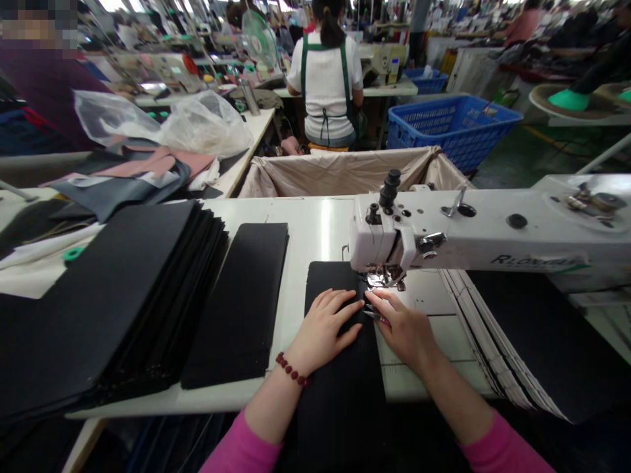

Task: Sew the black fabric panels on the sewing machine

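Observation:
A long black panel lies under the head of a white sewing machine and hangs over the table's front edge. My left hand rests flat on it with fingers spread, a dark red bead bracelet at the wrist. Close to the lit presser foot, my right hand touches the panel's right edge with its fingertips. Small thread snips are tucked in that hand, their blades pointing left over the panel; their handles are mostly hidden by the fingers.
At left stand a tall stack of black panels and a narrower pile. More pieces with pale edges lie beneath the machine arm. Behind the table are a cloth-lined bin, a blue basket and a seated person.

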`<state>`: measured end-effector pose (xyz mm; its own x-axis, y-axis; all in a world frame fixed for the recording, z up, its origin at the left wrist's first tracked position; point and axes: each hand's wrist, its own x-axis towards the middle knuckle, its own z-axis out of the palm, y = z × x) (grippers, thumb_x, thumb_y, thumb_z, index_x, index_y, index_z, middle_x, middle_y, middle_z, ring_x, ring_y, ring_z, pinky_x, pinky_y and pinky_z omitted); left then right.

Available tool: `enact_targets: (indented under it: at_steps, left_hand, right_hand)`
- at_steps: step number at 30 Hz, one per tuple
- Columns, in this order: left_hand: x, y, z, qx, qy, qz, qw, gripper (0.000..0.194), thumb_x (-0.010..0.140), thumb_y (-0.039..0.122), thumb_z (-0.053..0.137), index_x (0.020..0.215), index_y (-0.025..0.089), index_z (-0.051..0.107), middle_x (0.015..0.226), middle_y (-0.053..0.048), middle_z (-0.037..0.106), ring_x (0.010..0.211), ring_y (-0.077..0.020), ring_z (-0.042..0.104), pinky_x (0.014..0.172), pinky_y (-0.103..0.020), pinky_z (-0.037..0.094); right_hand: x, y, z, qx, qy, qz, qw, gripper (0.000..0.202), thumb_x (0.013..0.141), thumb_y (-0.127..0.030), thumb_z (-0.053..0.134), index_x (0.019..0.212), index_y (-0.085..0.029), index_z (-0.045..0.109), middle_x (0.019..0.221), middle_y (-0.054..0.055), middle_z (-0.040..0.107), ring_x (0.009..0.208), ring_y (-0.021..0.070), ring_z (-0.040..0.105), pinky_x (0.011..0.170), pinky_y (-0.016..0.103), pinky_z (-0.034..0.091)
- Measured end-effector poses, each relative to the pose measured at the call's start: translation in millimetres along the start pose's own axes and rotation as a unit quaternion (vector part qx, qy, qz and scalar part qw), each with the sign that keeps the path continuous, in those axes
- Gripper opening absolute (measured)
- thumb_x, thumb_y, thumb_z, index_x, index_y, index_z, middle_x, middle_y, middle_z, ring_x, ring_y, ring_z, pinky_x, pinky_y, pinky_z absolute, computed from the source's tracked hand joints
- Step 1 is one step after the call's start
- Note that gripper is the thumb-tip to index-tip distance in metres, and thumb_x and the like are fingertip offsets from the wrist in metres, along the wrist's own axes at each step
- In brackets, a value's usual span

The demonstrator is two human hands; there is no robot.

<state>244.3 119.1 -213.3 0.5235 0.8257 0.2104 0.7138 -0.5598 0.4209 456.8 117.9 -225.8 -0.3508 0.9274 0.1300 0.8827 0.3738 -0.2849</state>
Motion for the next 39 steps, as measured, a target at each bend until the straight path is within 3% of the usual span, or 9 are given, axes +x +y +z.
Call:
enact_targets:
  at_steps: [32, 39]
  left_hand:
    - [-0.8, 0.0, -3.1, 0.028, -0.027, 0.012, 0.999, 0.039, 0.094, 0.029, 0.051, 0.133, 0.028, 0.051, 0.141, -0.004, 0.048, 0.132, -0.0239, 0.040, 0.115, -0.050, 0.025]
    - [-0.8, -2.2, 0.5, 0.034, -0.005, 0.010, 0.999, 0.039, 0.093, 0.024, 0.052, 0.131, 0.028, 0.052, 0.138, -0.004, 0.051, 0.129, -0.0231, 0.044, 0.114, -0.050, 0.028]
  right_hand:
    - [-1.1, 0.1, 1.1, 0.017, -0.004, 0.006, 1.000, 0.054, 0.088, -0.013, 0.050, 0.138, -0.032, 0.044, 0.139, -0.001, 0.050, 0.105, 0.0182, 0.062, 0.084, 0.030, 0.052]
    - [-0.8, 0.1, 1.3, 0.004, -0.001, 0.001, 1.000, 0.055, 0.086, -0.013, 0.050, 0.137, -0.032, 0.045, 0.139, 0.001, 0.050, 0.103, 0.0181, 0.063, 0.081, 0.030, 0.054]
